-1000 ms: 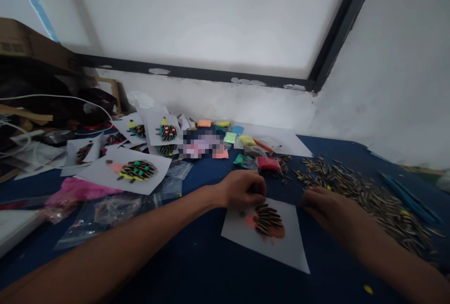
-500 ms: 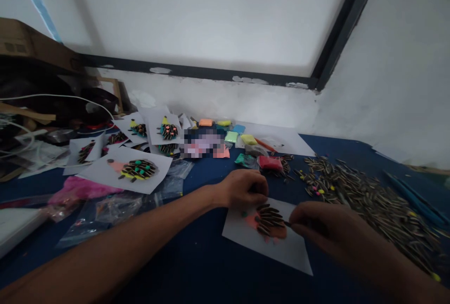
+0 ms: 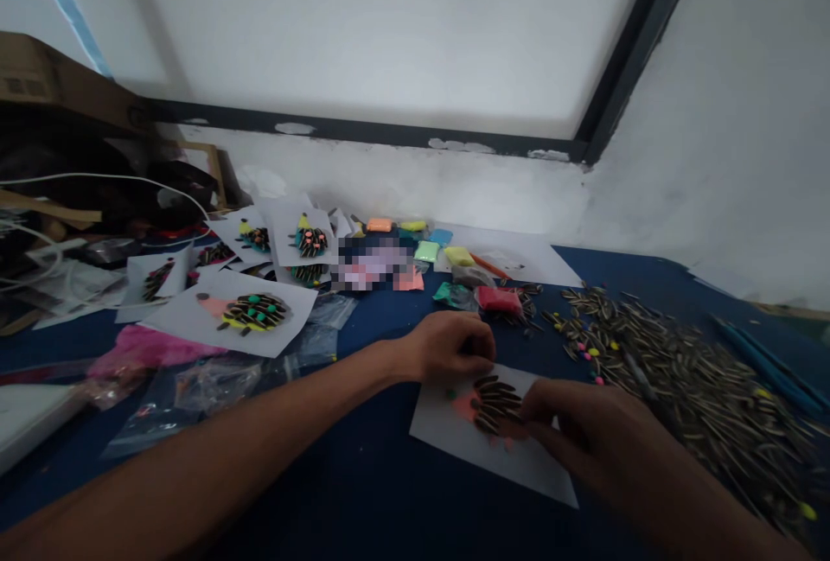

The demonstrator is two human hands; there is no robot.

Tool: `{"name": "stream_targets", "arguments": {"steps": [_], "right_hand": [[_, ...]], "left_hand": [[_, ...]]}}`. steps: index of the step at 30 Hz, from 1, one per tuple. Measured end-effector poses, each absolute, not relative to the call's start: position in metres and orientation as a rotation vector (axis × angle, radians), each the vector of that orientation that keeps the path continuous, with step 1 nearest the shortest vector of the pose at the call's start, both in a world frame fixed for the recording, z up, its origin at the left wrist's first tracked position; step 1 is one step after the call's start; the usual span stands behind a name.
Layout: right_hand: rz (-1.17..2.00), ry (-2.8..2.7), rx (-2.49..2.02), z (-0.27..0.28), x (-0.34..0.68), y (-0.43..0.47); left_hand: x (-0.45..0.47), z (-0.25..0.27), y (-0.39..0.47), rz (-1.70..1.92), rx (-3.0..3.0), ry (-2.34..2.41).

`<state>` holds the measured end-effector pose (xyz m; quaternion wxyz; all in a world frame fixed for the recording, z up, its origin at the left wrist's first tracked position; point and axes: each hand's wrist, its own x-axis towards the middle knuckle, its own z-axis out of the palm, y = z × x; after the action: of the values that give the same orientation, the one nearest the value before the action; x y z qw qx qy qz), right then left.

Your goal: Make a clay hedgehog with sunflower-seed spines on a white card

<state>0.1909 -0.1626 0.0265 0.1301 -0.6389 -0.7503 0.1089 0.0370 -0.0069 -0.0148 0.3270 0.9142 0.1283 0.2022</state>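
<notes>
A white sheet of paper (image 3: 538, 479) lies on the blue tabletop, bearing a clay hedgehog (image 3: 464, 406) with a pink face and rows of striped sunflower seeds (image 3: 496, 392) as spines. My right hand (image 3: 571, 423) pinches a sunflower seed at the hedgehog's right side; the fingers hide most of that seed and much of the body's edge. At the sheet's top edge rests my left hand (image 3: 450, 347), its fingers curled in. Whatever it may hold is out of sight.
Loose sunflower seeds (image 3: 700, 388) spread across the right side. Behind are clay packets, including a red one (image 3: 499, 300), and an orange pencil-like stick (image 3: 489, 266). Another hedgehog sheet (image 3: 181, 319), plastic bags (image 3: 213, 384) and pink plastic (image 3: 152, 347) lie left.
My right hand has moved left, bringing the pinched seed against the hedgehog's right side. My left hand stays in place at the paper's top edge.
</notes>
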Motion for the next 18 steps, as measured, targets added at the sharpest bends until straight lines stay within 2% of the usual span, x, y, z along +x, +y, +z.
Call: {"name": "stream_targets", "arguments": {"steps": [13, 18], "right_hand": [[0.38, -2.122, -1.763, 0.0269, 0.1859, -0.1625], [0.296, -2.162, -1.79, 0.0222, 0.186, -0.1643]], "left_hand": [[0.0371, -0.0148, -0.0066, 0.528, 2.416, 0.336], [0.0375, -0.0161, -0.0058, 0.519, 2.42, 0.341]]}}
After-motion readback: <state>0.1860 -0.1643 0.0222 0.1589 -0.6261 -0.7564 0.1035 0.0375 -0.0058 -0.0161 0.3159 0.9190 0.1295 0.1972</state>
